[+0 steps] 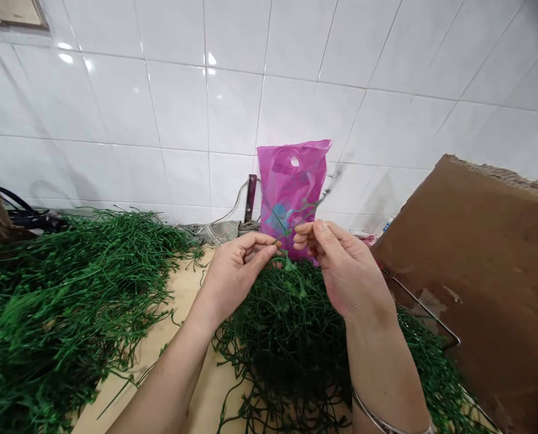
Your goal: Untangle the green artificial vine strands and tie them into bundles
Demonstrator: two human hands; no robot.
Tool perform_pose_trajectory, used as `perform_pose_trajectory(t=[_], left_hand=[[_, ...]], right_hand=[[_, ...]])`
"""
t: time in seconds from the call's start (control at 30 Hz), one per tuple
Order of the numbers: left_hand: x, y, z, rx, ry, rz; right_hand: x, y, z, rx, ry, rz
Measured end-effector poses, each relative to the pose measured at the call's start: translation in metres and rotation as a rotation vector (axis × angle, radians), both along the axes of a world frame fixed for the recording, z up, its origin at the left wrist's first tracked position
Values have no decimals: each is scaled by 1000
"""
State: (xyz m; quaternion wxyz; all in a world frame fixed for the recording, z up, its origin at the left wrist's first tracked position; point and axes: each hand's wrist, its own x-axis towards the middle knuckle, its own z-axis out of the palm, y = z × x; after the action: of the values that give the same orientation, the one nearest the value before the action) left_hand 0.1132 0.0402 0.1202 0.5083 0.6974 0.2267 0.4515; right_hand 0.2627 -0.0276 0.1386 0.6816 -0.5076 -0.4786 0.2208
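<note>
My left hand (235,274) pinches a thin green stem (278,239) between thumb and fingertips, in front of a pink plastic bag. Close on its right, my right hand (347,265) has thumb and fingers pressed together; what sits between them is too small and blurred to name. Green sprigs (293,277) hang between the two hands, and a blurred darker sprig (325,196) rises above the right one. Below both hands lies a dark green pile of stems (287,337).
A large green pile (70,307) covers the left of the tan table (182,289). The pink bag (291,181) stands against the white tiled wall (178,102). Brown cardboard (481,259) leans at the right, by a metal wire (426,307). Black cables (29,214) lie at the far left.
</note>
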Motion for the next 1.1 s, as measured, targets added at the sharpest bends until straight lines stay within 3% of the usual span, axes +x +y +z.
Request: perform_pose_trajectory(t=[0.1, 0.2, 0.37, 0.47, 0.67, 0.87, 1.0, 1.1], left_hand=[[-2, 3, 1, -44, -26, 32], [-2, 4, 0, -54, -52, 8], [-1, 5, -1, -72, -90, 4], [-2, 5, 0, -73, -81, 4], [0, 1, 1, -241, -107, -177], [0, 5, 0, -256, -104, -160], [1, 9, -3, -232, -83, -76], [2, 10, -5, -210, -78, -91]], right_hand=[[1, -4, 1, -53, -128, -11], [-2, -6, 1, -139, -222, 78], [-6, -1, -4, -201, -189, 192], [-6, 1, -6, -210, -189, 158], [-6, -3, -2, -177, -258, 80], [-2, 0, -2, -142, -308, 23], [-1, -1, -4, -170, -239, 63], [0, -1, -4, -233, -244, 109]])
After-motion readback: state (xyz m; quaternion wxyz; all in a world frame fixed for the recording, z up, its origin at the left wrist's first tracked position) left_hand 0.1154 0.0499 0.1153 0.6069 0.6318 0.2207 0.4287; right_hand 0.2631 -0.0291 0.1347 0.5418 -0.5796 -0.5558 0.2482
